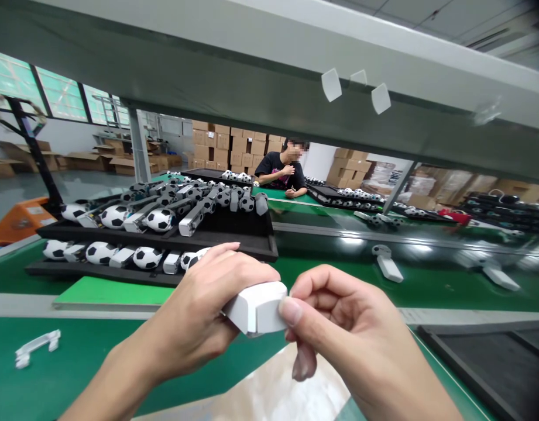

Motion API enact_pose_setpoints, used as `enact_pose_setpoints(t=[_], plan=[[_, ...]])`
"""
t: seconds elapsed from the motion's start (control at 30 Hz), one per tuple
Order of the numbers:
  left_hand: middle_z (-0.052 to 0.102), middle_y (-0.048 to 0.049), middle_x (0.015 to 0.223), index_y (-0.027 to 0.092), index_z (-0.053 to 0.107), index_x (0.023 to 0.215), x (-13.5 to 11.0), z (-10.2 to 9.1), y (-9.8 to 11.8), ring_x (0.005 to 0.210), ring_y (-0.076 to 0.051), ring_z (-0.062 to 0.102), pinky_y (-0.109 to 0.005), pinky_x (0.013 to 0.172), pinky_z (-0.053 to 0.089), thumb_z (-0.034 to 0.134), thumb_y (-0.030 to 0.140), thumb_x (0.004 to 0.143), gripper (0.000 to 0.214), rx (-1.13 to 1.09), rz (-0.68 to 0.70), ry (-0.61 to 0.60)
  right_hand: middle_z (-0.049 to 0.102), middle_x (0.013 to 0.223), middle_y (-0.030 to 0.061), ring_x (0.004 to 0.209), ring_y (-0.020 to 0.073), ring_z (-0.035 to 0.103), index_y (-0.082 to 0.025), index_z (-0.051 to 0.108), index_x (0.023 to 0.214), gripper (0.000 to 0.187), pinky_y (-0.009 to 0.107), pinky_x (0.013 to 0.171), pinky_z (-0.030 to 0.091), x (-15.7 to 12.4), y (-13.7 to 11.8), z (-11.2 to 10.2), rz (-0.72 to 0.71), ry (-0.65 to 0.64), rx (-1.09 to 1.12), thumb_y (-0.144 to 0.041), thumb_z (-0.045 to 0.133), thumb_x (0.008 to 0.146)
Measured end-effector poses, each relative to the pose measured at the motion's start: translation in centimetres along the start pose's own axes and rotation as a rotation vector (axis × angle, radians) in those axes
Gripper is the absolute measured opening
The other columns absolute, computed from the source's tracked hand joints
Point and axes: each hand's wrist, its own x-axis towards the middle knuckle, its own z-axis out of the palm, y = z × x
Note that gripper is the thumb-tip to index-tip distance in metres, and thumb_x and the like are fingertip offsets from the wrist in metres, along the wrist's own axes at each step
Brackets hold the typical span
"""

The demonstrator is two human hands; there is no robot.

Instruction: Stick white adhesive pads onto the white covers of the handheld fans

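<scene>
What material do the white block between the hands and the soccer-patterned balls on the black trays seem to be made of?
The white block looks like matte plastic: smooth flat faces, crisp edges, no grain. The soccer-patterned balls look like vinyl or foam, with a sheen and printed black patches; the picture cannot settle which.

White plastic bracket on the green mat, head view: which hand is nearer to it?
Left. The left hand lies right of the bracket, nearer; the right hand is farther right, past the white block both hands hold.
</scene>
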Motion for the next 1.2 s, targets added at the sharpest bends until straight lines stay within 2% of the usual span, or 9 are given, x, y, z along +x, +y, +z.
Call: enact_pose_setpoints(t=[0.27, 0.63, 0.93, 1.2], plan=[[0.065, 0.0092, 0.108, 0.034, 0.048, 0.116, -0.06, 0.01, 0.0, 0.101, -0.011, 0.062, -0.029, 0.117, 0.018, 0.046, 0.001, 0.078, 0.051, -0.008, 0.004, -0.007, 0.067, 0.057, -0.0053, 0.043, 0.0043, 0.058, -0.016, 0.065, 0.069, 0.021, 0.012, 0.045, 0.045, 0.06, 0.09, 0.05, 0.005, 0.017, 0.013, -0.02, 0.085, 0.07], [0.064, 0.0111, 0.105, 0.034, 0.047, 0.115, 0.22, 0.0, 0.15, 0.099, -0.01, 0.062, -0.029, 0.116, 0.019, 0.045, 0.002, 0.079, 0.048, 0.001, -0.003, -0.018, 0.068, 0.057, -0.0047, 0.041, 0.0038, 0.057, -0.017, 0.066, 0.068, 0.02, 0.011, 0.043, 0.044, 0.06, 0.11, 0.26, 0.021, 0.042, 0.037, -0.018, 0.086, 0.068], [0.065, 0.0107, 0.103, 0.033, 0.049, 0.113, 0.3, 0.26, 0.03, 0.096, -0.01, 0.063, -0.03, 0.115, 0.02, 0.044, 0.006, 0.082, 0.042, -0.021, 0.029, 0.044, 0.068, 0.056, -0.0043, 0.041, 0.0042, 0.058, -0.017, 0.067, 0.067, 0.02, 0.011, 0.043, 0.045, 0.05, 0.05, 0.29, 0.018, 0.034, 0.061, -0.018, 0.087, 0.067], [0.067, 0.0087, 0.104, 0.033, 0.048, 0.114, 0.26, -0.15, 0.33, 0.097, -0.012, 0.063, -0.034, 0.114, 0.024, 0.045, 0.006, 0.083, 0.042, 0.049, 0.022, 0.016, 0.067, 0.056, -0.0055, 0.041, 0.0037, 0.057, -0.017, 0.067, 0.068, 0.02, 0.011, 0.043, 0.044, 0.09, 0.15, 0.28, 0.017, 0.024, 0.043, -0.019, 0.086, 0.067]])
